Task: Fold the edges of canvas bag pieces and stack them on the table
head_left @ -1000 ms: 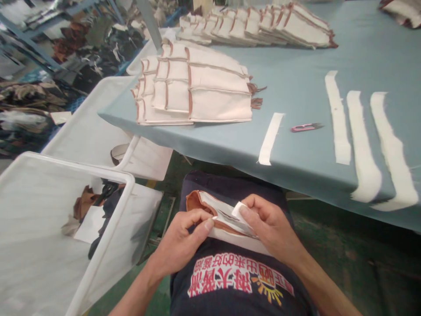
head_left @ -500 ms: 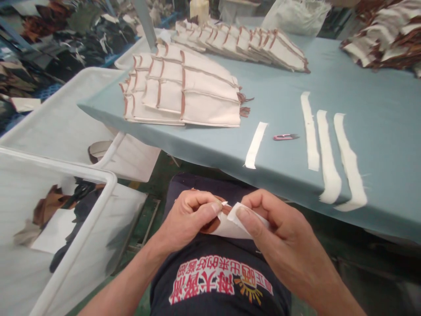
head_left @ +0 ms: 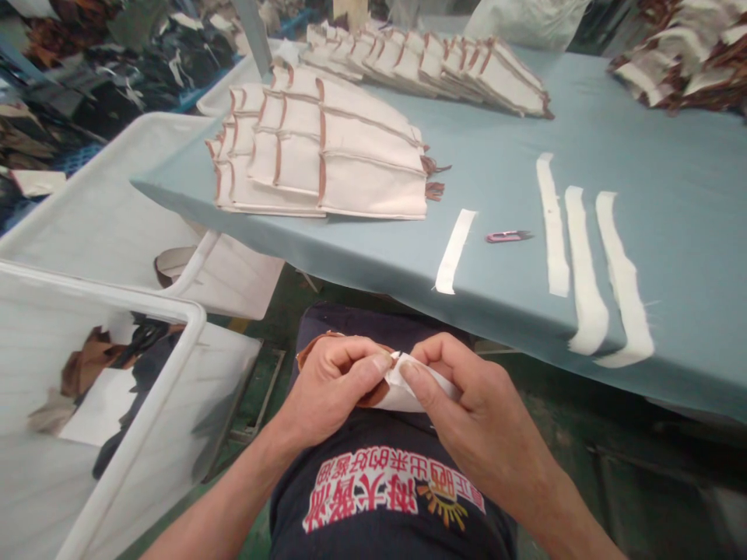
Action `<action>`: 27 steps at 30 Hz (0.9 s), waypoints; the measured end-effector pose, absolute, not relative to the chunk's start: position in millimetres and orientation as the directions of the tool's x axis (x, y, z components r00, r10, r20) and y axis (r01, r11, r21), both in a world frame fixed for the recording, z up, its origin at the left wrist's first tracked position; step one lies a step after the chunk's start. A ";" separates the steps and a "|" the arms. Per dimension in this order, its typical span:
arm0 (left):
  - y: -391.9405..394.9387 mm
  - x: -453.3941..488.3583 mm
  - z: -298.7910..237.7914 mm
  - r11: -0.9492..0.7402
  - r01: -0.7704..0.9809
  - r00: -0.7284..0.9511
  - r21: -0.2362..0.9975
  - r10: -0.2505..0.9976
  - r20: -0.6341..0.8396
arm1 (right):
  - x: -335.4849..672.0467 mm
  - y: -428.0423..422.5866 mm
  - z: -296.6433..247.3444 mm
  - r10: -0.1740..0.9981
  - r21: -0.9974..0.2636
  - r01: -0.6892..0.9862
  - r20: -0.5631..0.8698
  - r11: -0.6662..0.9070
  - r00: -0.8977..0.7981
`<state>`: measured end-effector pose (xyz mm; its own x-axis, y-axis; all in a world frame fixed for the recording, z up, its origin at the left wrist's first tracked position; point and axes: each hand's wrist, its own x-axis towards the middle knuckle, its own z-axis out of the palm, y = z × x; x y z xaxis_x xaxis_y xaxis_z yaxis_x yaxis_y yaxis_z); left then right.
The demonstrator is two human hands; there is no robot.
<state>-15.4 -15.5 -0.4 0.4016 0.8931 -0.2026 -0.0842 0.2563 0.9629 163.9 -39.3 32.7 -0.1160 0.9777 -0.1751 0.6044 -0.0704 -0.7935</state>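
Observation:
Over my lap, my left hand (head_left: 335, 381) pinches a white cloth piece with brown parts (head_left: 402, 398). Its thumb and forefinger meet at a small white tip, and brown material shows behind and below the fingers. My right hand (head_left: 475, 393) is closed on white cloth, thumb on top, close against the left fingertips. Whether that is a separate strip or a fold of the same piece, I cannot tell. On the table ahead lie a short white cloth strip (head_left: 456, 250), pink-handled thread snips (head_left: 509, 236) and three longer white strips (head_left: 587, 268).
The blue-green table (head_left: 373, 253) has its near edge just beyond my hands. White cloth pieces with brown edging (head_left: 373, 183) overlap at left, with another row (head_left: 420, 66) behind. A brown-and-white pile (head_left: 689, 62) sits far right. White bins (head_left: 192, 311) stand at left.
My right hand has moved left and slightly up with the white cloth, closing the gap to my left fingertips. My left hand keeps its pinch. The view has tilted slightly.

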 end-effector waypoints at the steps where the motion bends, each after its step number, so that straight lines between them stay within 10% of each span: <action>1: -15.4 -15.2 -1.1 0.260 -0.079 0.397 0.962 0.894 -0.209 | 163.3 -39.5 31.1 0.979 -0.793 0.604 -0.175 -0.076 -0.108; 27: -24.5 0.7 14.7 0.030 0.304 0.189 0.952 0.978 -0.091 | 155.7 -35.3 13.8 0.988 -0.797 0.593 -0.152 -0.114 -0.015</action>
